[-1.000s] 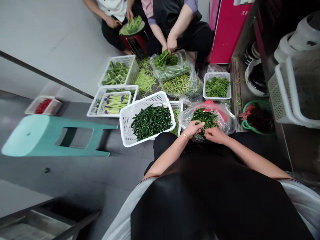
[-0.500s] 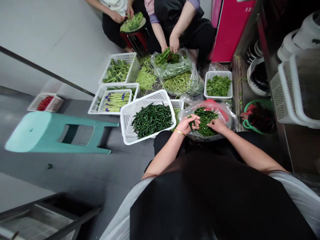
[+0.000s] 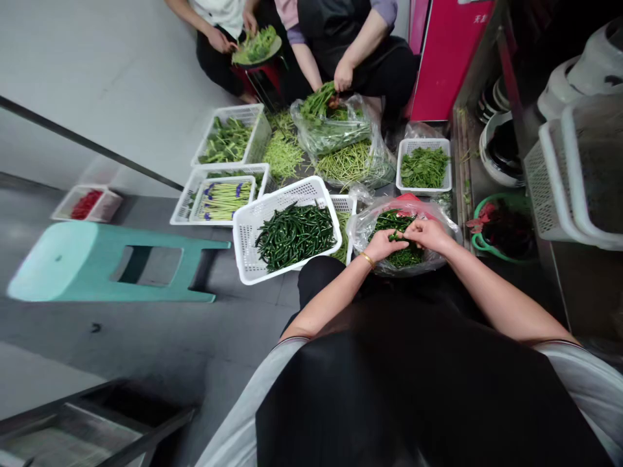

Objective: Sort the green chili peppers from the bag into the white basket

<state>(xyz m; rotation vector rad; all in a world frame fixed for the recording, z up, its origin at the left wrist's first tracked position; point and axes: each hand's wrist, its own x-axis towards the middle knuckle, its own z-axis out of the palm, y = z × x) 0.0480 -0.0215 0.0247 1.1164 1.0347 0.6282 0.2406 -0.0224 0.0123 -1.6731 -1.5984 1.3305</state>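
Both hands meet over a clear plastic bag [image 3: 363, 224] with thin green chili peppers [image 3: 403, 258] in it. My left hand [image 3: 383, 245], with a gold bracelet at its wrist, is closed around green chilies. From the right, my right hand [image 3: 428, 233] pinches at a chili beside the left fingertips; the fingers partly hide it. A red plastic piece [image 3: 411, 205] lies at the bag's far side. Left of the bag, a white basket [image 3: 247, 243] holds a heap of dark green chilies [image 3: 296, 235].
Two people sit opposite; one person's hand [image 3: 343, 74] handles leafy greens over a bag. White baskets of greens [image 3: 424, 167] and bundled stalks [image 3: 224, 200] stand around. A teal stool [image 3: 107, 259] lies left; a green basin [image 3: 479, 241] and stacked baskets [image 3: 549, 175] are right.
My left hand has moved right over the bag and turned palm down. My right hand has come up to meet it. Opposite, the person's hands have lifted the greens slightly.
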